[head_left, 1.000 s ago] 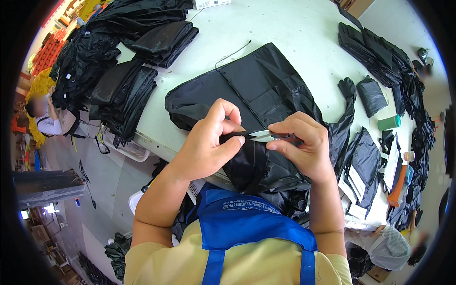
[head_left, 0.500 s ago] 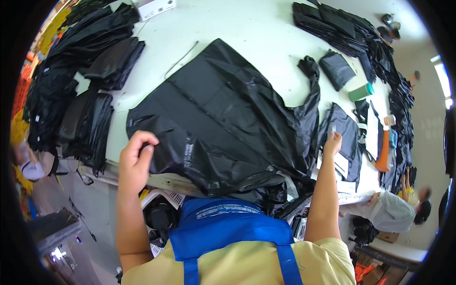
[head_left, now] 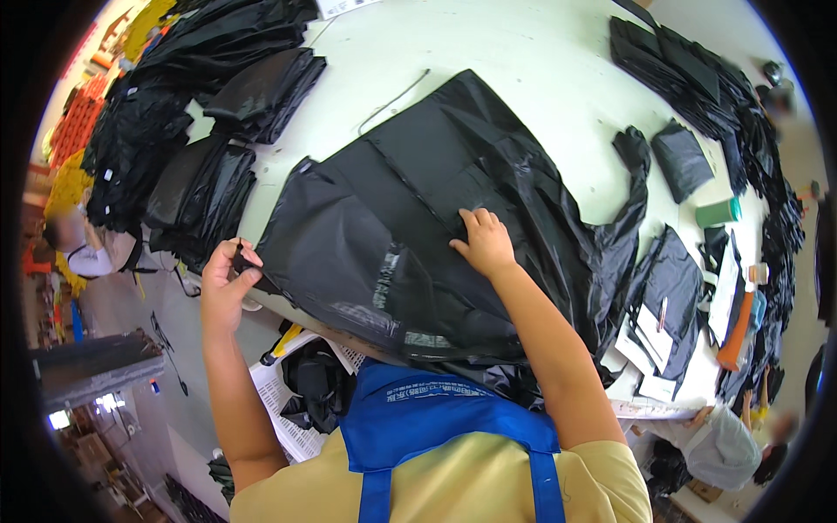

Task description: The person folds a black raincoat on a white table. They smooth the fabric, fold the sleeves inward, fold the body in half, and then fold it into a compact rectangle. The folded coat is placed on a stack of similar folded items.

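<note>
At the far left of my view a co-worker in a pale top (head_left: 90, 260) sits beyond the table (head_left: 506, 44). Folded black stacks (head_left: 261, 93) fill the upper left, the lower one just above the left hand (head_left: 234, 268). I have that hand at the left corner of the black garment (head_left: 349, 205), thumb and fingers closed in a pinch on a dark bit of its edge. From this grip the garment spreads rightward and up, over the middle of the frame; I read its long axis as running from upper centre to lower right, as its dark seam (head_left: 408, 185) does. A thin cord (head_left: 392, 103) lies by its upper-left edge.

The right hand (head_left: 486, 244) rests near the garment's middle, palm down, fingers loosely spread, gripping nothing that I can see; the left is nearer the corner. Right of it, I judge the crumpled folds and the twisted strip (head_left: 629, 196) likeliest to snag. Farther right I see a slim tool (head_left: 663, 314) on white papers (head_left: 645, 342), a green roll (head_left: 717, 213) and an orange handle (head_left: 737, 333), all well apart from both hands.
</note>
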